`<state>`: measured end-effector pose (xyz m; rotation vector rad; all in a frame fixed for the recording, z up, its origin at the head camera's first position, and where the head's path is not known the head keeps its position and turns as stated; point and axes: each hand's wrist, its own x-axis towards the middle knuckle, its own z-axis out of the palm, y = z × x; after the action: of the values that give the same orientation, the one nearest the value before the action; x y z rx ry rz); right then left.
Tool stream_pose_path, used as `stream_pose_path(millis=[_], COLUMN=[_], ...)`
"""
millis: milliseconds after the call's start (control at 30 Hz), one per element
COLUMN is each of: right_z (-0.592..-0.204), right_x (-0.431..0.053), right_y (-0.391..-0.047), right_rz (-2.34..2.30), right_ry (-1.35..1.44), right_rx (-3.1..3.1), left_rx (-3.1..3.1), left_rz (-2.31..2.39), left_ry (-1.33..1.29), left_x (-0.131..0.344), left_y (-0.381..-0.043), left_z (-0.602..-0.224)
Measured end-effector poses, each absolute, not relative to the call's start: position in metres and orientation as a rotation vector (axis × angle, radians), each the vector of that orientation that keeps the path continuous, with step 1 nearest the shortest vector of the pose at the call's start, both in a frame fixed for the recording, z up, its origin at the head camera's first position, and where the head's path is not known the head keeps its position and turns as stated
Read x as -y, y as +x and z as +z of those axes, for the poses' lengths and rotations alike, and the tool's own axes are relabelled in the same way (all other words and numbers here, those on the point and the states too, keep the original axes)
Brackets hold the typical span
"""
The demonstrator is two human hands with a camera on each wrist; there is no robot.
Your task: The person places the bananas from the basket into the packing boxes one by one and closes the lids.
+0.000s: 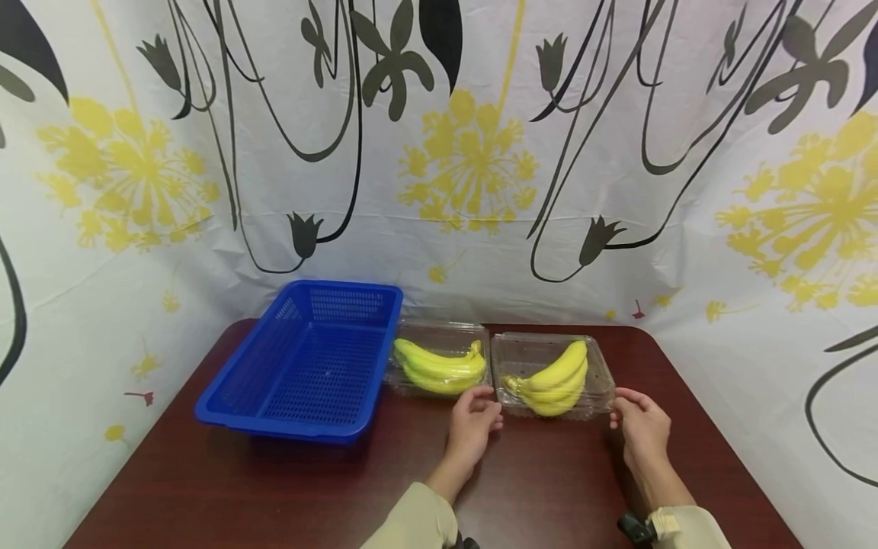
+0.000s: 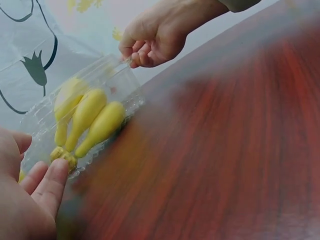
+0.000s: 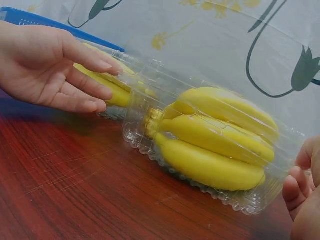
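Note:
A clear plastic clamshell container [image 1: 524, 352] holds a bunch of yellow bananas [image 1: 557, 385] near the table's far edge. My right hand [image 1: 642, 428] pinches its front right corner between thumb and curled fingers. At its front left side is my left hand [image 1: 472, 427], with fingers loosely extended and nothing in its grasp. In the right wrist view, the left hand [image 3: 60, 70] hovers beside that container's end, in front of a second clamshell. This second clear container [image 1: 446, 333] also has bananas [image 1: 439, 372] in it and stands just to the left.
A blue plastic basket [image 1: 288, 428] with perforated sides and base stands left of the containers. All of them are on a dark reddish-brown wooden table [image 1: 288, 488]. Behind it hangs a white cloth [image 1: 473, 282] with a floral print.

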<state>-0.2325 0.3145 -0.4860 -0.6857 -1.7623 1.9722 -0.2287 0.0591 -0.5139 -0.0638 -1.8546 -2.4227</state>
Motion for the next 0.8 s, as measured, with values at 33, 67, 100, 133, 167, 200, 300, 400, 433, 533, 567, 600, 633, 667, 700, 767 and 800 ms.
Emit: stream_pose_path(millis=[33, 67, 100, 133, 167, 200, 300, 400, 433, 533, 567, 600, 633, 667, 700, 767, 800], right_z=[-0.486, -0.486, -0.486, -0.486, -0.486, -0.485, -0.485, -0.484, -0.483, -0.480, -0.479, -0.478, -0.477, -0.476, -0.476, -0.474, -0.474], right_x=[-0.315, -0.315, -0.316, -0.316, -0.316, -0.317, -0.317, -0.317, -0.317, -0.317, -0.317, -0.317, -0.318, -0.318, -0.318, -0.318, -0.318], right_y=[-0.233, -0.233, -0.233, -0.234, -0.234, -0.234, -0.234, -0.233, -0.233, -0.232, -0.232, -0.231, -0.231, -0.230, -0.230, -0.229, -0.228], right_rz=[1.964, 1.953, 1.947, 1.935, 1.920, 1.910, 1.905, 1.911, 1.928, 1.997, 2.027, 2.062, 2.097, 2.123, 2.152, 2.198, 2.218], right_ry=[-0.689, -0.688, -0.695, -0.693, -0.693, -0.694, -0.700, -0.695, -0.698, -0.708, -0.715, -0.725, -0.732, -0.729, -0.727, -0.728, -0.728], right_rx=[1.774, 1.789, 1.797, 1.813, 1.833, 1.847, 1.863, 1.878, 1.871, 1.847, 1.829, 1.806, 1.783, 1.765, 1.744, 1.706, 1.688], left_rx=[1.873, 1.893, 1.917, 1.943, 1.977, 2.007, 2.064, 2.099, 2.106, 2.118, 2.117, 2.118, 2.117, 2.116, 2.115, 2.116, 2.117], left_rz=[-2.410, -2.396, -2.381, -2.363, -2.337, -2.315, -2.265, -2.235, -2.234, -2.257, -2.269, -2.288, -2.300, -2.319, -2.334, -2.352, -2.363], left_ry=[-0.059, -0.058, -0.051, -0.046, -0.035, -0.027, -0.018, -0.034, -0.041, -0.030, -0.022, -0.001, 0.008, 0.029, 0.043, 0.066, 0.079], left_x=[-0.060, -0.060, -0.061, -0.061, -0.062, -0.062, -0.064, -0.066, -0.067, -0.068, -0.068, -0.069, -0.069, -0.069, -0.070, -0.070, -0.070], left_y=[-0.230, -0.232, -0.233, -0.234, -0.236, -0.237, -0.239, -0.241, -0.241, -0.243, -0.243, -0.244, -0.244, -0.245, -0.245, -0.245, -0.245], left_z=[-0.513, -0.512, -0.511, -0.510, -0.509, -0.508, -0.504, -0.502, -0.501, -0.499, -0.498, -0.497, -0.496, -0.495, -0.494, -0.493, -0.492])
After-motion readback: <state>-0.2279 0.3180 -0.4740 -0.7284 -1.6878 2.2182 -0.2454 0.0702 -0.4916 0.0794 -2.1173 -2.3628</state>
